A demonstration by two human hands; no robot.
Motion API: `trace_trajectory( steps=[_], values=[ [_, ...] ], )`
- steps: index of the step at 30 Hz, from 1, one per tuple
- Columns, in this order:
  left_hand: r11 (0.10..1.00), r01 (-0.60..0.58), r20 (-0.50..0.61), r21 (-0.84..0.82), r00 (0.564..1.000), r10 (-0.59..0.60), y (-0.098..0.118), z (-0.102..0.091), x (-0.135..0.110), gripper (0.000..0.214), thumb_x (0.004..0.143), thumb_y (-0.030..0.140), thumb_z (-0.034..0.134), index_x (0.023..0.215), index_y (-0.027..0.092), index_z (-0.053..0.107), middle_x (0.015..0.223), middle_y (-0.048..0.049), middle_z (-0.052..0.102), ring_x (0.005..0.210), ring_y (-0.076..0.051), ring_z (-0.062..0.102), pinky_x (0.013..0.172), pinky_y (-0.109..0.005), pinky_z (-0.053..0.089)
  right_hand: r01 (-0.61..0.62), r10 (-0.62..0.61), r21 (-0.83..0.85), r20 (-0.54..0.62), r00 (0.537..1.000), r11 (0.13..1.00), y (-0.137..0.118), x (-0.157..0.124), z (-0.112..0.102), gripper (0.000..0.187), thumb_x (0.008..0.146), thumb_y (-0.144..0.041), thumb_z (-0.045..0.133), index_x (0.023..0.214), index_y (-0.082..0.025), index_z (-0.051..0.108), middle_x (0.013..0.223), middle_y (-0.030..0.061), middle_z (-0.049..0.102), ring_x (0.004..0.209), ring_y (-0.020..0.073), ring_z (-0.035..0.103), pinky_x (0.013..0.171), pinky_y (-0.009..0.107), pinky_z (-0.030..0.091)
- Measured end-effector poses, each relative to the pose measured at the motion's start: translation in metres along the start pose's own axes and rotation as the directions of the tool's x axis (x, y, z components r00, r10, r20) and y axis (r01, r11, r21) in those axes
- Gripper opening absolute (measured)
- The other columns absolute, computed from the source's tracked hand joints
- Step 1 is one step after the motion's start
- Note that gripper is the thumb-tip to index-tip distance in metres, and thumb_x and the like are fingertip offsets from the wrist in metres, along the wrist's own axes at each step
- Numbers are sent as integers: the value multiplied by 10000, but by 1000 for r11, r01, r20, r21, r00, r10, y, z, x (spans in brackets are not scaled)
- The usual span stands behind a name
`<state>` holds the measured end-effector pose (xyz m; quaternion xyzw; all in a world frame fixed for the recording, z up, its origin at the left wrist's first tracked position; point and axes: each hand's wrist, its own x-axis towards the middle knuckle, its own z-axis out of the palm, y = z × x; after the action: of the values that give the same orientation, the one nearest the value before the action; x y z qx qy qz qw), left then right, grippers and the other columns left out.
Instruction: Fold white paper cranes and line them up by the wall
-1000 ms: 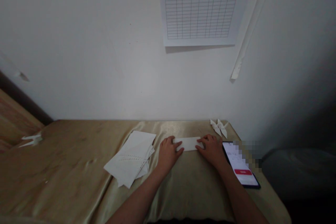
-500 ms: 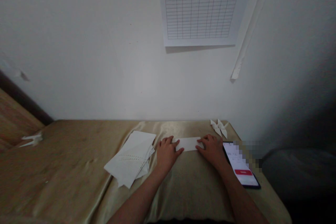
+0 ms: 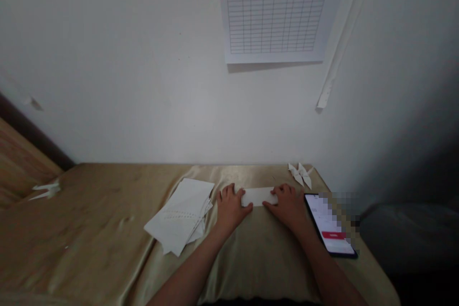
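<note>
Both ends of a white paper strip (image 3: 257, 197) are in our grasp: our left hand (image 3: 230, 206) holds one between thumb and fingers, our right hand (image 3: 289, 204) the other, on the cloth-covered bench (image 3: 265, 258). We have loose white paper sheets (image 3: 179, 215) left of our hands, a lit smartphone (image 3: 327, 222) just right of them, and folded paper shapes (image 3: 305, 177) beyond our right hand.

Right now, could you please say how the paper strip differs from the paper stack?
The paper strip is small and rectangular; the paper stack is larger with uneven edges. The left hand and right hand touch the strip; neither holds the stack. Both are white.
</note>
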<state>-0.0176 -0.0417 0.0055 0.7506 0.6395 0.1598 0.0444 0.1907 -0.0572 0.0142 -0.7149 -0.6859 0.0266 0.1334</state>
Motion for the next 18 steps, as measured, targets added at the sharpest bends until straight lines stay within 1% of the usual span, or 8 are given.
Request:
trace_trajectory(
  steps=[3,4,7,10,13,16,18],
  values=[
    [1000,-4,3,-11,1000,4,2,3,0,588,759,613,686,1222,253,642,1482,-160,436,1363,-386,378,1139,-599,218,-18,17,-23,-41,999,1000,-9,-2,4,595,786,-673,603,1157,-209,629,1228,164,562,1217,371,456,1079,646,182],
    [1000,-3,2,-11,1000,3,3,4,0,605,759,634,676,1222,247,635,1487,-167,429,1370,-389,370,1140,-604,211,-32,31,-29,-38,999,999,-12,-3,6,639,773,-703,597,1167,-200,621,1231,173,555,1220,380,449,1078,657,176],
    [1000,9,8,4,1000,-9,4,5,2,649,747,671,665,1224,234,613,1489,-181,428,1377,-385,366,1142,-604,208,-71,70,-25,-47,996,997,-16,-5,10,693,751,-734,596,1184,-193,600,1240,184,542,1228,390,436,1075,675,171],
    [1000,14,34,4,999,-14,3,4,5,658,728,655,692,1223,232,601,1498,-177,422,1385,-382,357,1141,-600,210,-91,92,9,-52,994,996,-16,-6,13,668,758,-695,610,1216,-209,582,1252,175,532,1234,382,434,1068,655,208],
    [1000,12,71,-7,997,-12,1,0,7,632,727,614,711,1224,242,600,1509,-158,413,1394,-378,345,1143,-589,212,-106,107,41,-18,994,994,-13,-5,13,632,766,-631,630,1251,-230,573,1276,163,516,1255,375,427,1070,621,231],
    [1000,12,111,-21,994,-10,-6,-5,9,599,722,579,728,1227,280,604,1516,-114,416,1398,-353,351,1150,-538,240,-116,113,77,32,993,990,-6,-2,11,600,768,-568,648,1277,-259,568,1285,133,509,1276,352,421,1079,583,247],
    [999,5,137,-36,991,0,-12,-8,10,585,724,548,736,1236,299,603,1522,-86,418,1404,-333,351,1158,-498,255,-116,111,106,54,992,988,-1,0,8,548,773,-530,654,1265,-299,583,1275,102,513,1268,334,435,1087,579,240]
  ],
)
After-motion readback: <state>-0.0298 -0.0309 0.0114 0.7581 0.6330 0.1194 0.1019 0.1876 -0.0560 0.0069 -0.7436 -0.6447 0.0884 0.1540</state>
